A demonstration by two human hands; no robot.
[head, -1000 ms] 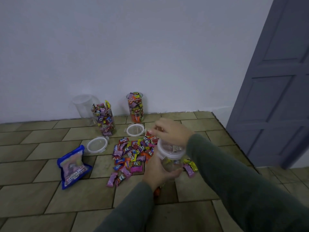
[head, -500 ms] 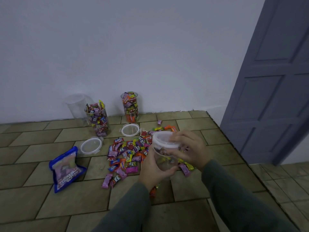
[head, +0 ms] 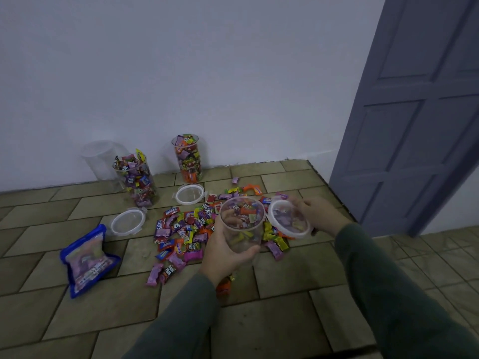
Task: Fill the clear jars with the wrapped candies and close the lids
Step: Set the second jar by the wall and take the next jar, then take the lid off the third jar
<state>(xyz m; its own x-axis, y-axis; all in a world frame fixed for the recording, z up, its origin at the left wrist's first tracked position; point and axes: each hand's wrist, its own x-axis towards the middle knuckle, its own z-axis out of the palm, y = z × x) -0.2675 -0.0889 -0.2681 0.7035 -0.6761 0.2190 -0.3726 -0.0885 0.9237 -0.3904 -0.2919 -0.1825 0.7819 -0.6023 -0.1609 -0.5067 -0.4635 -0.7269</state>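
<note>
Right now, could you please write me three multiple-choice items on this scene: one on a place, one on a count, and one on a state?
1. Where is the blue candy bag?
A. On the floor, left of the loose candy pile
B. Inside a jar
C. Leaning on the door

2. How many lids lie on the floor?
A. None
B. Two
C. Four

3. What is the state of the jar held in the left hand?
A. Sealed with a lid
B. Open, its lid held beside it by the right hand
C. Lying on its side on the floor

Answers:
1. A, since the bag lies on the tiles left of the pile.
2. B, one lid near the bag and another lid by the wall-side jars.
3. B, the rim is uncovered and the lid sits off to its right.
</note>
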